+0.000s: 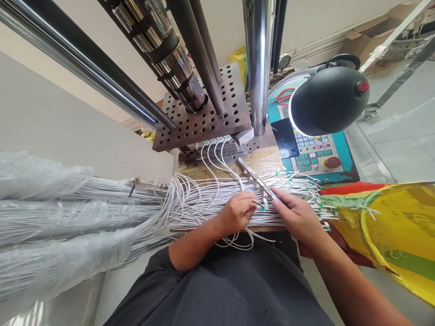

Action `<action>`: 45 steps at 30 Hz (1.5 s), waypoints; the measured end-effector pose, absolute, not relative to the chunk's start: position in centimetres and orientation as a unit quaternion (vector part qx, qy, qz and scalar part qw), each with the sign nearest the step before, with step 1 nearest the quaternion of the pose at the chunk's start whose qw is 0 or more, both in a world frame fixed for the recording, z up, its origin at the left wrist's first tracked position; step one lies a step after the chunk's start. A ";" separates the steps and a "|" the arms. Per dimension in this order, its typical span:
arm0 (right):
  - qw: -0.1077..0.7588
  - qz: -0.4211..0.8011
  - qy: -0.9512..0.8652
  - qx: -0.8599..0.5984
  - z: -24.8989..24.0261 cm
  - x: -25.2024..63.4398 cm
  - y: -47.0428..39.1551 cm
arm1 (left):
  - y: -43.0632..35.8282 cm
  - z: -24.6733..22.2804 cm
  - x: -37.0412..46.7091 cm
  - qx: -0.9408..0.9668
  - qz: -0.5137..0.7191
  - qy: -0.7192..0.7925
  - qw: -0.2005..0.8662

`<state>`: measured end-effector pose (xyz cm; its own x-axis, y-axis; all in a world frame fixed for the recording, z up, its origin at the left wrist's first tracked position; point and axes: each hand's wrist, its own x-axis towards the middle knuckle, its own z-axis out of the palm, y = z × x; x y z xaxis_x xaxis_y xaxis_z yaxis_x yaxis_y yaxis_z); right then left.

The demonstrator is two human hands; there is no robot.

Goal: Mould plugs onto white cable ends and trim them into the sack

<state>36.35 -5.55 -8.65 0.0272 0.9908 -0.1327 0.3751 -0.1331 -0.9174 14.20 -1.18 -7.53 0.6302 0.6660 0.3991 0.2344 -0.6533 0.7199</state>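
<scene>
My right hand (301, 219) is closed round the lower end of a narrow metal bar (253, 172), which slants up and left over the cables. Small pale pieces sit along the bar's edge. Close by, my left hand (239, 210) pinches a thin dark pointed tool (258, 203), most of it hidden in the fingers. Its tip is beside a small green-and-white connector (264, 207), and I cannot tell whether they touch. Beneath both hands spread many white cables (200, 203), several ending in green-and-white connectors on the right.
A press with a perforated steel plate (207, 120) stands ahead, several cable ends under it. A black lamp (326, 97) overhangs the control panel (311, 156) at right. Plastic-wrapped cable bundles (68, 217) lie left; a yellow bag (404, 231) hangs right.
</scene>
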 end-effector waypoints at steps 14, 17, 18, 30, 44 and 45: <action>0.348 0.441 -0.554 -0.615 -8.6 36.5 -5.5 | -1.0 -7.9 14.0 0.838 0.341 0.272 0.329; 0.344 0.441 -0.556 -0.614 -8.6 36.4 -5.5 | -0.9 -7.8 14.1 0.838 0.342 0.273 0.326; 0.344 0.440 -0.557 -0.615 -8.6 36.4 -5.5 | -0.9 -7.8 14.1 0.838 0.341 0.276 0.324; 0.333 0.430 -0.565 -0.620 -8.0 36.2 -5.5 | -1.0 -8.0 13.8 0.839 0.358 0.280 0.298; 0.300 0.384 -0.569 -0.662 -7.4 35.5 -5.0 | -1.1 -7.5 14.2 0.817 0.316 0.337 0.344; 0.301 0.380 -0.570 -0.663 -7.2 35.4 -4.9 | -1.0 -7.2 14.1 0.813 0.303 0.348 0.356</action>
<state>35.36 -4.92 -7.21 0.0617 0.9850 -0.1610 0.5274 -0.1691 -0.8326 14.15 -0.95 -7.23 0.5745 0.7812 0.2442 0.3498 -0.5041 0.7896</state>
